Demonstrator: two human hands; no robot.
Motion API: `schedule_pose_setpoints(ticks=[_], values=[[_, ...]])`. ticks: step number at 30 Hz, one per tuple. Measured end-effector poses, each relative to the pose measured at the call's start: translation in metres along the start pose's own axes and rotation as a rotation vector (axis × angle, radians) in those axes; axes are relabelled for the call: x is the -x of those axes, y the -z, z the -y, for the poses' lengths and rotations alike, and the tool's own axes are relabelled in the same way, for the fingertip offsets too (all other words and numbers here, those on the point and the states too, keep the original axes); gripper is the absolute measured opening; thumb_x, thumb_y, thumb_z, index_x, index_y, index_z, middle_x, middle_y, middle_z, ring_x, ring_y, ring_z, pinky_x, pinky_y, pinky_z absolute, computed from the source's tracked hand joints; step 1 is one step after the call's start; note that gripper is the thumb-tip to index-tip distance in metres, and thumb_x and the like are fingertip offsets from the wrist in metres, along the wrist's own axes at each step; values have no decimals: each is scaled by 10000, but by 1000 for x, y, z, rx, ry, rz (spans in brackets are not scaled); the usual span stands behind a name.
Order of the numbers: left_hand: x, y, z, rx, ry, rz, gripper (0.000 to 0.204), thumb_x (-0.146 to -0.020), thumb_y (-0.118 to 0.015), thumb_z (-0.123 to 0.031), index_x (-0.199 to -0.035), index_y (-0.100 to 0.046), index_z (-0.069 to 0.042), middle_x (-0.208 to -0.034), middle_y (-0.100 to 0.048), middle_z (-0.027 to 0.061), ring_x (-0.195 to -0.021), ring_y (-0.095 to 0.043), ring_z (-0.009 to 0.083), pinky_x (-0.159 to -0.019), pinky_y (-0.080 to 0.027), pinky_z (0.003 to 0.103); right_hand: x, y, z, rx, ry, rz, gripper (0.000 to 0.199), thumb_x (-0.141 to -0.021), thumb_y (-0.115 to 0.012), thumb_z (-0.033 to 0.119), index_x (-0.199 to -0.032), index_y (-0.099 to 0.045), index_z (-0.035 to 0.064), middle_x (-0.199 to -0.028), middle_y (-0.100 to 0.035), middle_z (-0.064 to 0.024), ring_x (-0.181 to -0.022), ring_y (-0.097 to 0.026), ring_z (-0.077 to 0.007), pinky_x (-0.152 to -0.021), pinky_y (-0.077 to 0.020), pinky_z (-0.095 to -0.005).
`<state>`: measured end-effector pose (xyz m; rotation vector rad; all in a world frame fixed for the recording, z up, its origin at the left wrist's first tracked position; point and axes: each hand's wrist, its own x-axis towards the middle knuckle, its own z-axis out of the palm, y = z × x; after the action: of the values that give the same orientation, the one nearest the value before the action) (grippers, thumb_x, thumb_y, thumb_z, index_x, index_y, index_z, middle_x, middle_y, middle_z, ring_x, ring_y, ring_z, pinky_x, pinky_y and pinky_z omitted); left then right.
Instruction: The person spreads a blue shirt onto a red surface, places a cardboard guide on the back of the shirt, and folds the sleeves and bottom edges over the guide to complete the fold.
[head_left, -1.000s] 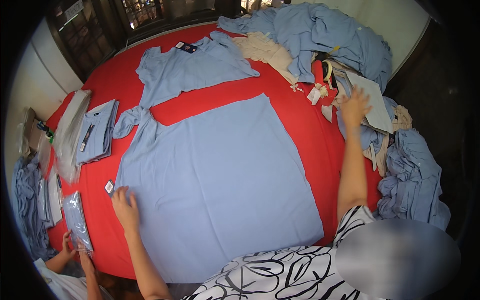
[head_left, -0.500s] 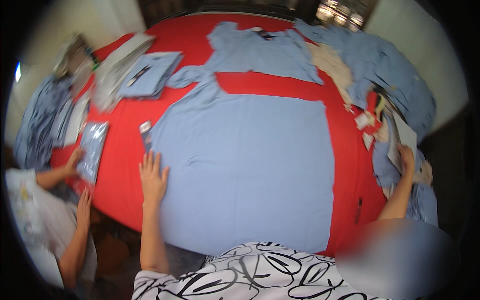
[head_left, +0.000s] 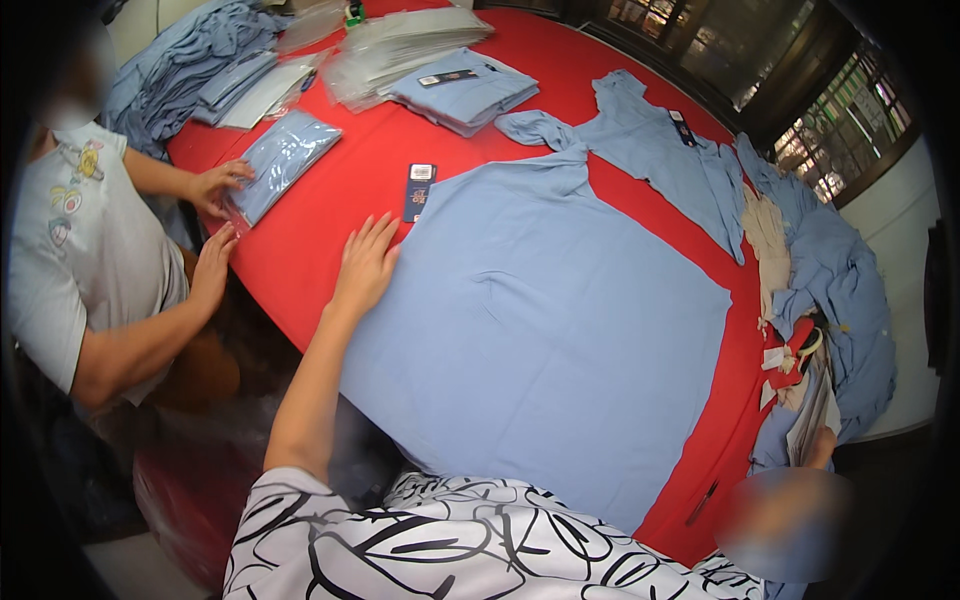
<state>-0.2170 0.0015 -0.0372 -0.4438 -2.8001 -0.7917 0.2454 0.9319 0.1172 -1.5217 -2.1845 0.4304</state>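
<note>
A large light-blue garment [head_left: 560,330] lies spread flat across the middle of the red table [head_left: 340,215], its hem toward the person and its sleeve and collar reaching to the far side. The left hand [head_left: 365,265] lies palm down on the garment's left edge, fingers straight and slightly fanned, gripping nothing, just pressing on cloth and table. Just beyond the fingertips sits a small dark hang tag [head_left: 420,190], touching the garment's edge.

Over on the right, the right hand [head_left: 822,447] shows only in part at the table's rim, beside a stack of papers [head_left: 812,400]; whether its fingers are curled or open cannot be told, nor whether it has hold of anything. Near it lie small white tags [head_left: 778,357] and a cream-coloured cloth [head_left: 768,235], with a heap of blue garments [head_left: 850,290] piled along the right edge.

At the far side rests a folded blue shirt [head_left: 465,90], next to a stack of clear plastic bags [head_left: 400,45]. To the left a second person in a pale T-shirt [head_left: 70,250] has both hands at a bagged blue shirt [head_left: 282,160], one hand [head_left: 222,182] resting on the bag, the other [head_left: 212,265] at the table's edge below it. More blue garments [head_left: 190,60] are heaped at the far left corner.
</note>
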Motion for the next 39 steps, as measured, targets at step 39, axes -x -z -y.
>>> schedule_pose_setpoints(ticks=[39], values=[[80, 30, 3, 50, 248, -285, 237, -794, -751, -166, -1016, -698, -105, -1045, -612, 39, -994, -562, 221, -909, -394, 363, 442, -345, 549, -257, 1166, 919, 371, -877, -619, 45, -1247, -633, 43, -1124, -692, -220, -1055, -664, -358, -907, -504, -396]])
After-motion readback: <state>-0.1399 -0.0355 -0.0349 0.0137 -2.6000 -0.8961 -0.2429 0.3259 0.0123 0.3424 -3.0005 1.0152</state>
